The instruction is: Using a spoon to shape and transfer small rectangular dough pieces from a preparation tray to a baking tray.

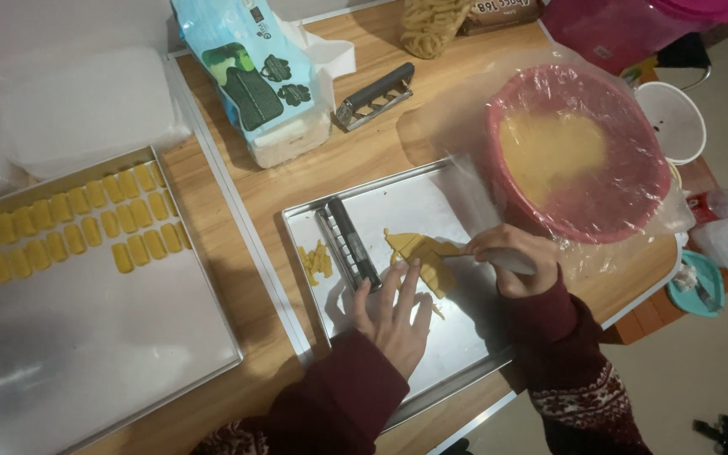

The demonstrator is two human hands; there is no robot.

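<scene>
Left hand point(393, 307) flat (fingers spread); right hand point(511, 261) fisted.

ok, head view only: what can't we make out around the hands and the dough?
- Right hand: its fingers cover the grip of the tool; only a thin blade over the yellow dough sheet shows.
- Left hand: its fingertips hide the near edge of the dough.
- Red bowl: wrinkled plastic film blurs the yellow contents.
- Large tray: cut off by the left edge, so the piece rows run out of view.
</scene>
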